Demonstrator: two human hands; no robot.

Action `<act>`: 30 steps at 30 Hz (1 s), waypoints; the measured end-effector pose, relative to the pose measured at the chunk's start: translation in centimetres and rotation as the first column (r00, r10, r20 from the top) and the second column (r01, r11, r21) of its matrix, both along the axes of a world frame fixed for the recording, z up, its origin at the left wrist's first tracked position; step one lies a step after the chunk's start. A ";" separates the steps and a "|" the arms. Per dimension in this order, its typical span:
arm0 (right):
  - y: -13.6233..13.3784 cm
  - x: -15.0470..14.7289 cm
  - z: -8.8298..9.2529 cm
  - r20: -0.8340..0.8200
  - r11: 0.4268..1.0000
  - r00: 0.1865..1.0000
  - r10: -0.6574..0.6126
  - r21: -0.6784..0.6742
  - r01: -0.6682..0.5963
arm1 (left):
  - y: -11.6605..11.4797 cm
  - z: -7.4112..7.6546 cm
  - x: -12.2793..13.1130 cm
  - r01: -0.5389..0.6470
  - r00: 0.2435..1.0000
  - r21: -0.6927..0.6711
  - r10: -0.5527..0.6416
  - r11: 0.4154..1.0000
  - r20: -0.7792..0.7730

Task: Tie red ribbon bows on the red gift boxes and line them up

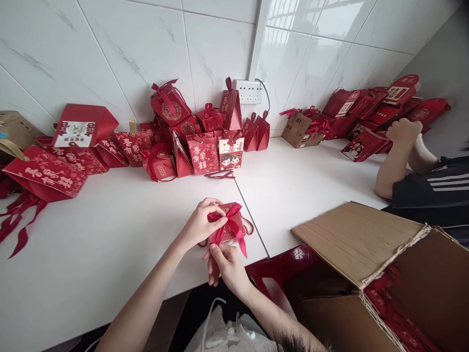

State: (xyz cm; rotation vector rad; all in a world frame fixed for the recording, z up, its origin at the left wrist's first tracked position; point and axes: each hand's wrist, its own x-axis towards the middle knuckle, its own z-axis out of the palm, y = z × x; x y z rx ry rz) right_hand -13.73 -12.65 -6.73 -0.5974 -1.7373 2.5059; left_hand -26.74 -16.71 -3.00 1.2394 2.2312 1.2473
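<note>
A small red gift box (230, 237) with twisted cord handles lies on the white table in front of me. On its top sits a red ribbon bow (233, 211), one tail hanging over the near right side. My left hand (205, 218) pinches the bow's left loop between thumb and fingers. Below it, my right hand (227, 268) is closed at the near left edge of the box, thumb and index finger on the other ribbon tail. Its remaining fingers curl loosely beneath.
Red gift boxes (205, 155) stand along the tiled wall, under a power strip (249, 92). At right, another person's hands (405, 131) are near more red boxes. An open cardboard carton (361, 239) holding red boxes rests beside a red stool (289, 264). A small brown carton (301, 130) holds ribbons.
</note>
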 end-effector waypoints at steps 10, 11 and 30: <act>1.2 -0.6 0.0 -0.051 0.956 0.973 0.225 0.207 -0.210 | 0.0 -0.2 0.3 -0.013 0.999 -0.014 0.014 1.000 0.040; 1.4 -0.7 0.2 -0.050 0.945 0.967 0.249 0.229 -0.231 | 0.0 -0.2 0.3 -0.015 0.999 -0.006 0.015 1.000 0.038; 7.4 4.8 2.3 0.115 0.800 0.992 -0.044 0.599 -0.034 | -0.5 -0.8 1.8 -0.012 0.996 0.026 0.010 1.000 0.092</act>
